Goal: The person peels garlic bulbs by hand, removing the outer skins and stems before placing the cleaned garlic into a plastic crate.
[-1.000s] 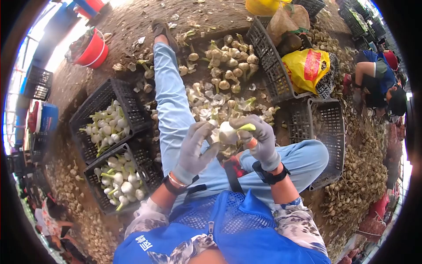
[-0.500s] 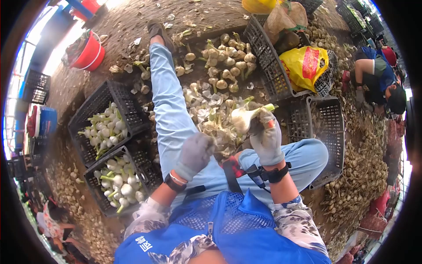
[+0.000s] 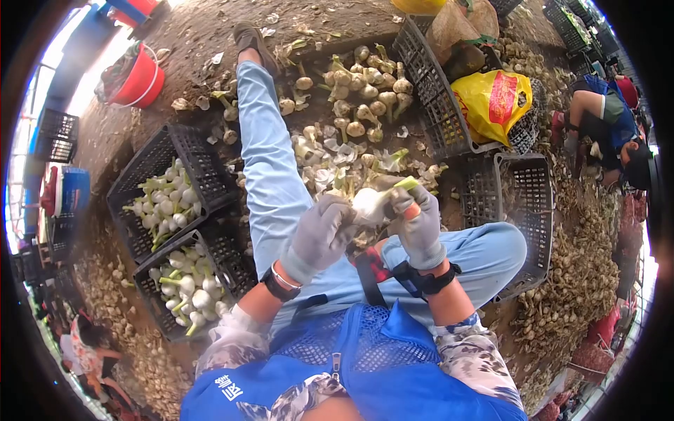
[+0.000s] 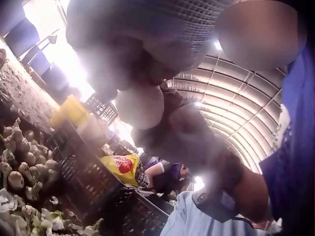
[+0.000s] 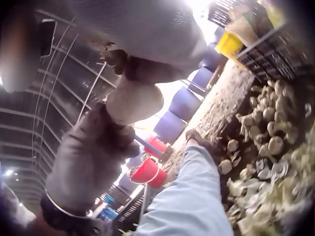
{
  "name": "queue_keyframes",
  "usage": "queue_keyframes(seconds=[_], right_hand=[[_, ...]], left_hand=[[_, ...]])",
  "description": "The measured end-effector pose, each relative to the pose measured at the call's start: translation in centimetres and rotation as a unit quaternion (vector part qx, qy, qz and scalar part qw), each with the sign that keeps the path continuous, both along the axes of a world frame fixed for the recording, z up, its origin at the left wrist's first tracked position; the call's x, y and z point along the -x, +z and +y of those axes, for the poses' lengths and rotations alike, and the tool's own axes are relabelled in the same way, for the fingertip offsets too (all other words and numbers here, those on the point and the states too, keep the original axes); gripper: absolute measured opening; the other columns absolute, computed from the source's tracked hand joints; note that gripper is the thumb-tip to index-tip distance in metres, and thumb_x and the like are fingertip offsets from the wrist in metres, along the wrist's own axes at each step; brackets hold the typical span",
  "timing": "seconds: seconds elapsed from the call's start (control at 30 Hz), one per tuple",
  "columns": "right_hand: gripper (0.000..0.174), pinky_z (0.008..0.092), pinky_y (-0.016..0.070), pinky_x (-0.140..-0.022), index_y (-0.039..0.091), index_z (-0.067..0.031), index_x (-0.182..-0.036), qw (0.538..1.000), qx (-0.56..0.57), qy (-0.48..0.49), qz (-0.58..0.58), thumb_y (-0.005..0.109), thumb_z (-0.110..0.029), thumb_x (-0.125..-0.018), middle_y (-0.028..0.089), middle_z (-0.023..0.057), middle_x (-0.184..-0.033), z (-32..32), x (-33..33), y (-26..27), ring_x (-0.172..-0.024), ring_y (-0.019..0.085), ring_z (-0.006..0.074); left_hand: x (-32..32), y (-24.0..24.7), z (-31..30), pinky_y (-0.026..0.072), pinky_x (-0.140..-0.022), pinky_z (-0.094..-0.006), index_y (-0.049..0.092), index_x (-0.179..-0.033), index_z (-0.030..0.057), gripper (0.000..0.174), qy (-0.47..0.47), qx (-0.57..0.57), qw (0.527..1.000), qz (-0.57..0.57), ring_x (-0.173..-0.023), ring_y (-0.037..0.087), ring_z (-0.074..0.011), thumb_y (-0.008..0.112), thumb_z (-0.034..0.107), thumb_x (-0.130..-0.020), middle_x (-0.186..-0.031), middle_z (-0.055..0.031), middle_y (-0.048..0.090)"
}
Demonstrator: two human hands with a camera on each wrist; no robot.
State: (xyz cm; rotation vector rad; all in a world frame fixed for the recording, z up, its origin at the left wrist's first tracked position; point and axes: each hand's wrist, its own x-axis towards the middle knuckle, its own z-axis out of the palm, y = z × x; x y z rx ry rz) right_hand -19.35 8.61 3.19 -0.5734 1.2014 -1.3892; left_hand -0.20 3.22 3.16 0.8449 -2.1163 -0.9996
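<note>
A white garlic bulb [image 3: 368, 205] with a short green stem is held between both gloved hands, above the lap. My right hand [image 3: 420, 228] grips it by its stem side, the green stem end poking out past the fingers. On the other side, the curled fingers of my left hand [image 3: 319, 235] pinch at the bulb's edge. In the left wrist view the pale bulb [image 4: 140, 105] shows between the two gloves. Below the hands lies a heap of peeled-off garlic skins [image 3: 344, 154] between the legs.
Two black crates [image 3: 232, 189] at the left hold cleaned garlic with green stems. Unpeeled garlic bulbs [image 3: 361, 88] lie in front. At the right stand more black crates [image 3: 523, 210], one bearing a yellow bag [image 3: 495, 105]. A red bucket [image 3: 140, 81] is far left; another person [image 3: 604, 119] crouches far right.
The right hand swung the bulb out to the right, away from the left fist, then brought it back. The left hand has moved up to the bulb again.
</note>
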Motion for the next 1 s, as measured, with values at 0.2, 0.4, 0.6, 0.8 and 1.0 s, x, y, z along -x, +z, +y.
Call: queue_keyframes(seconds=[0.2, 0.4, 0.6, 0.8, 1.0], right_hand=[[0.03, 0.0376, 0.052, -0.083, 0.063, -0.004, -0.116, 0.917, -0.004, -0.148, -0.371, 0.058, -0.026, -0.096, 0.067, 0.0107, -0.112, -0.4, 1.7, -3.8, -0.099, 0.065, 0.0236], [0.042, 0.0371, 0.0565, -0.081, 0.058, -0.002, -0.122, 0.834, -0.065, -0.099, -0.539, 0.058, -0.035, -0.097, 0.065, 0.012, -0.119, -0.5, 2.6, -4.5, -0.105, 0.065, 0.0256], [0.049, 0.035, 0.0475, -0.095, 0.052, -0.0011, -0.131, 0.977, 0.033, 0.17, -0.122, 0.066, -0.03, -0.094, 0.064, 0.0132, -0.115, -2.8, 1.2, -4.4, -0.109, 0.06, 0.0224], [0.059, 0.0437, 0.05, -0.091, 0.056, -0.0162, -0.131, 0.721, -0.386, -0.116, 0.564, 0.075, -0.028, -0.076, 0.064, 0.0194, -0.114, -2.6, 10.2, -23.2, -0.11, 0.06, 0.037], [0.044, 0.0437, 0.0519, -0.086, 0.067, -0.0179, -0.118, 0.735, -0.473, -0.074, 0.481, 0.075, -0.033, -0.078, 0.068, 0.0174, -0.113, -1.5, 15.5, -29.8, -0.101, 0.066, 0.0344]], left_hand=[[-2.3, -4.3, -0.4, 0.0492, -0.067, -0.0405, 0.057, -0.091, 0.0007, 0.016, 0.047, 0.016, 0.99, -0.13, -0.077, 0.062, -0.0366, 0.066, 0.001, -0.078, -0.091, -0.0159, 0.06], [-2.1, -3.0, -3.2, 0.0503, -0.082, -0.0369, 0.061, -0.108, -0.0017, 0.026, 0.167, 0.151, 0.958, -0.178, -0.1, 0.06, -0.0312, 0.063, 0.003, -0.083, -0.118, -0.0187, 0.057], [-0.2, -4.0, -2.2, 0.0551, -0.071, -0.032, 0.047, -0.135, 0.0026, 0.04, 0.108, -0.589, 0.709, 0.371, -0.089, 0.064, -0.0178, 0.051, 0.022, -0.1, -0.119, -0.01, 0.06], [-5.6, -0.5, -9.1, 0.0574, -0.071, -0.0263, 0.059, -0.12, 0.0047, 0.033, 0.282, -0.386, 0.753, 0.452, -0.096, 0.065, -0.0191, 0.052, 0.029, -0.099, -0.118, -0.0124, 0.064], [-23.4, -2.9, -12.6, 0.0563, -0.082, -0.0343, 0.049, -0.127, -0.0002, 0.04, 0.638, 0.025, 0.753, 0.16, -0.096, 0.064, -0.0222, 0.064, 0.016, -0.093, -0.114, -0.0153, 0.061]])
